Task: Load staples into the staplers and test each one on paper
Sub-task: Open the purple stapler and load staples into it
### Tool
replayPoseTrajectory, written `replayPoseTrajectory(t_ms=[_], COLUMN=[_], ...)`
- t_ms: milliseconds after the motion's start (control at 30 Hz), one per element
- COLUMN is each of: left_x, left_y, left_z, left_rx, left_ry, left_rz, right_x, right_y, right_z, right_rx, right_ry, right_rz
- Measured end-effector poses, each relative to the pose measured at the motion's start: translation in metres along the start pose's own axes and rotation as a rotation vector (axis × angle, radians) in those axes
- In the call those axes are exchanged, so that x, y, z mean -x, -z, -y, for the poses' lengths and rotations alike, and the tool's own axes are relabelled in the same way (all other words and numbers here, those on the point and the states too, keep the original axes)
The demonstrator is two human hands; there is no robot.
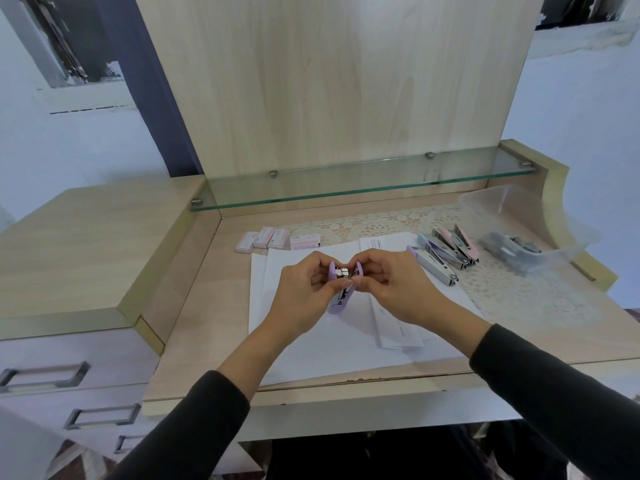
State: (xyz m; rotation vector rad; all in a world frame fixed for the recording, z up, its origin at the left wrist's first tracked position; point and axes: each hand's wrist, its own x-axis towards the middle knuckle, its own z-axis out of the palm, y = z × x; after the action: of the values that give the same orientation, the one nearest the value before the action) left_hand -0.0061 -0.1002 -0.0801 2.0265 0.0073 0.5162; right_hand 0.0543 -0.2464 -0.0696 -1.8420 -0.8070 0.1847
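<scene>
A small lilac stapler (341, 299) is held above the white paper sheets (311, 348) in the middle of the desk, its top swung open. My left hand (304, 292) grips its body from the left. My right hand (391, 289) pinches the opened lilac top and a metal staple strip (343, 272) at the channel. Several more pastel staplers (446, 252) lie open in a row to the right. Small pink staple boxes (273, 239) sit at the back left of the paper.
A clear plastic tub (519, 216) with metal parts inside stands at the right on a lace mat (512, 289). A glass shelf (363, 183) runs along the back. A raised cabinet top with drawers (69, 372) lies to the left.
</scene>
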Motion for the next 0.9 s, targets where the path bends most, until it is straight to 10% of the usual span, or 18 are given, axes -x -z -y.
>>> replayPoseTrajectory(t_ms=[900], left_x=[0.006], left_y=[0.009], left_z=[0.003], left_rx=[0.160], left_ry=[0.045], left_rz=[0.028], right_x=[0.001], right_y=[0.010], right_z=[-0.009], right_rx=[-0.141], right_ry=[-0.093], right_rz=[0.009])
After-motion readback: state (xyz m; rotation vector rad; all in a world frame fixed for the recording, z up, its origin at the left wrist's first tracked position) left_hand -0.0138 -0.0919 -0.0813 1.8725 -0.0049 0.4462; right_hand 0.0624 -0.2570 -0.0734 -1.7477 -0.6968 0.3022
